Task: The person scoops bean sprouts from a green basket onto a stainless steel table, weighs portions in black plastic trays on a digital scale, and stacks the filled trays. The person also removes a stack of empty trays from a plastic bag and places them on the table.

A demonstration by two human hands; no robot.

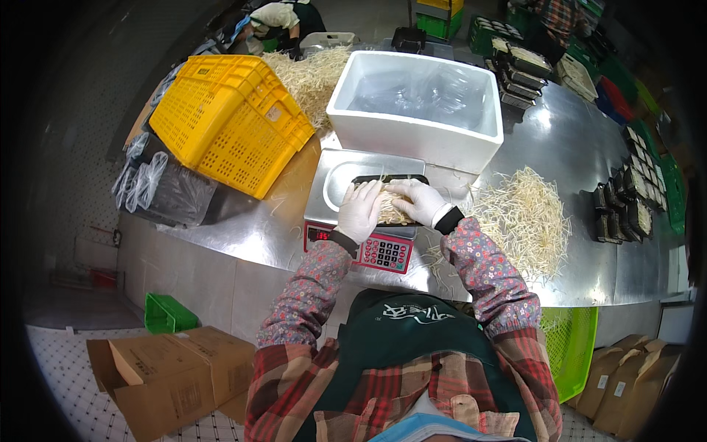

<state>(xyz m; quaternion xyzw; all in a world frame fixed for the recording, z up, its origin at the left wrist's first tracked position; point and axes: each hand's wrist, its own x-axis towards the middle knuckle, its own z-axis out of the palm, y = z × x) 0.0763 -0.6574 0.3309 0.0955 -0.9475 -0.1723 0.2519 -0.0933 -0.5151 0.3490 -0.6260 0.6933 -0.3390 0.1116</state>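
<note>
A black plastic tray filled with pale bean sprouts rests on the steel pan of a digital scale. Both hands wear white gloves. My left hand lies flat over the left part of the sprouts, thumb apart from the fingers. From the right, my right hand spreads its bent fingers and thumb over the sprouts. The hands hide much of the tray. Below them is the scale's red panel with a keypad; my left wrist partly covers its lit display. A loose sprout heap lies right of my right forearm.
Behind the scale stands a white foam box containing clear plastic. A tilted yellow crate is at left, beside bagged black trays. Filled trays are stacked at right on the steel table. Another person bends over sprouts at the back.
</note>
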